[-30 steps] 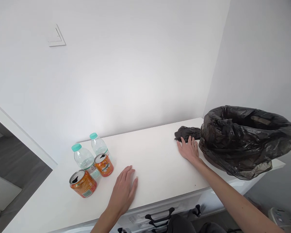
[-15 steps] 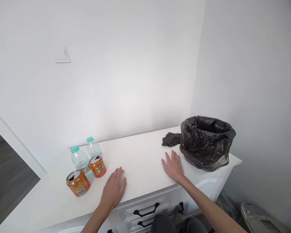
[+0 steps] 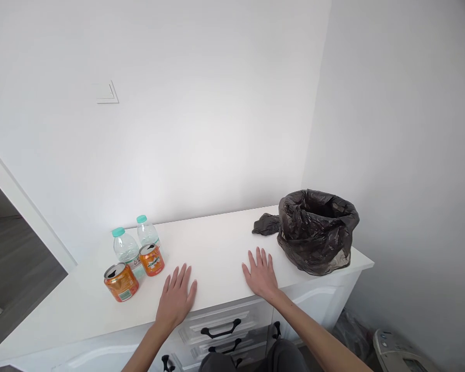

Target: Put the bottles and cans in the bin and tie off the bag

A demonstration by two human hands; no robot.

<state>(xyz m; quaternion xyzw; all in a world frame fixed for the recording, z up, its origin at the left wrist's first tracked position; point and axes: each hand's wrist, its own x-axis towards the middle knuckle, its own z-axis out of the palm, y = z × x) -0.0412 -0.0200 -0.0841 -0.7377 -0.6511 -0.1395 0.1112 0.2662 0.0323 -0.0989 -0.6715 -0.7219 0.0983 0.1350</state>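
Empty, your splayed left hand (image 3: pixel 175 300) and right hand (image 3: pixel 261 278) are resting; bottles (image 3: pixel 125 249) and cans (image 3: pixel 122 283) are standing left, outside the open bag (image 3: pixel 315 243).

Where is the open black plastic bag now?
In the head view, the black plastic bag stands at the right end of the white cabinet top, to the right of the right hand.

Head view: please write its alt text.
Two hands lie palms down on a white cabinet top. Nearer the left stand two opened orange soda cans, one marked Mirinda, and two teal-capped plastic bottles; nearer the right, an open black plastic bag.
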